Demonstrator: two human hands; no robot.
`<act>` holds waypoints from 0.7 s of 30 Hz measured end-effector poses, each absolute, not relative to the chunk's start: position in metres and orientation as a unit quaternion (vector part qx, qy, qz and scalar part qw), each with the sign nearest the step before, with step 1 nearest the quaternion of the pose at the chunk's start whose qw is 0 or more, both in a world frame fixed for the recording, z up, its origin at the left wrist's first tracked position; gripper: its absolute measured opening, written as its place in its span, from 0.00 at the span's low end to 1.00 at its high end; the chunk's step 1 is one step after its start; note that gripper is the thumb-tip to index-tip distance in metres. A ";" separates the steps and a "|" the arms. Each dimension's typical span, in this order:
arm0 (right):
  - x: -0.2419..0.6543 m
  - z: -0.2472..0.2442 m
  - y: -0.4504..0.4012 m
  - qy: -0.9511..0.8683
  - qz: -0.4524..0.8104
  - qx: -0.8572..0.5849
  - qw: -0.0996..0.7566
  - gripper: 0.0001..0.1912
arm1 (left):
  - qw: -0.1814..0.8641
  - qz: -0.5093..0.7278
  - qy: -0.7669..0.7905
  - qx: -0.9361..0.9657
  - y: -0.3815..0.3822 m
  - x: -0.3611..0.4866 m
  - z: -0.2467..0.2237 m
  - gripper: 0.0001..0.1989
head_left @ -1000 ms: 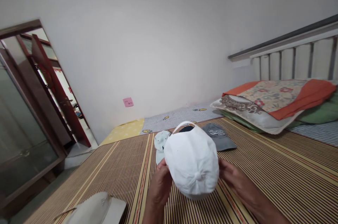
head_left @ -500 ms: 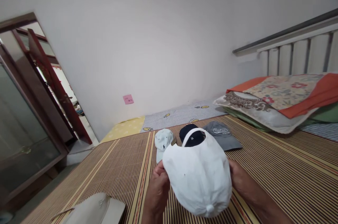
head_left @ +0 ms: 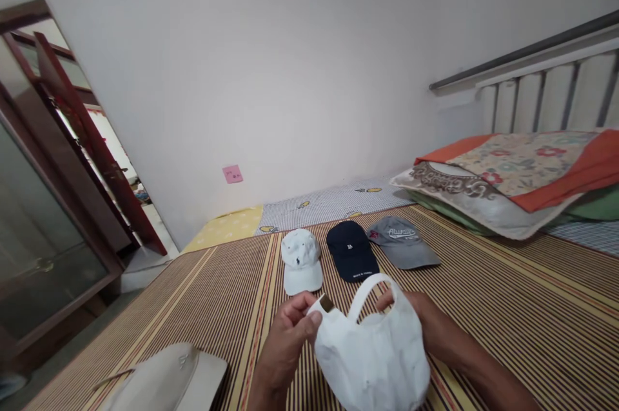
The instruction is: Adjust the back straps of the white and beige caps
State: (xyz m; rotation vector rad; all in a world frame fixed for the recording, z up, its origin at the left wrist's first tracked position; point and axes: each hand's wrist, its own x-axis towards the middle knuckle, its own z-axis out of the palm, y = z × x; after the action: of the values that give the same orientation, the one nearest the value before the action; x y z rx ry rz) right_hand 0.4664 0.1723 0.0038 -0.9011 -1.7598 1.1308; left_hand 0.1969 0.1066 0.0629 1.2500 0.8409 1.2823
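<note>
Done, apparently: pale cap, navy cap, gray cap lined up on mat. Unplaced: white cap between your hands, left hand pinching its rear edge; right hand partly hidden, can't tell grip

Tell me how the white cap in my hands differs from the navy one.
The white cap is held by the left hand and right hand; the navy cap lies on the mat. The white cap shows its back strap; the navy cap shows its front and brim. The navy cap bears pale lettering; the white cap shows none. Both are baseball-style caps.
</note>
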 end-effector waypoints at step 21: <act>0.465 0.060 0.117 -0.638 0.596 -0.286 0.395 0.24 | 0.562 0.536 0.402 0.485 0.099 0.207 0.069 0.24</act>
State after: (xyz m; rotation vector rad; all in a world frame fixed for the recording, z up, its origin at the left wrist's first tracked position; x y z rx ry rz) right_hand 0.4651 0.1170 0.0598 -0.7256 -1.6188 1.5108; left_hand 0.2068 0.0993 0.0694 1.1430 0.9476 1.2625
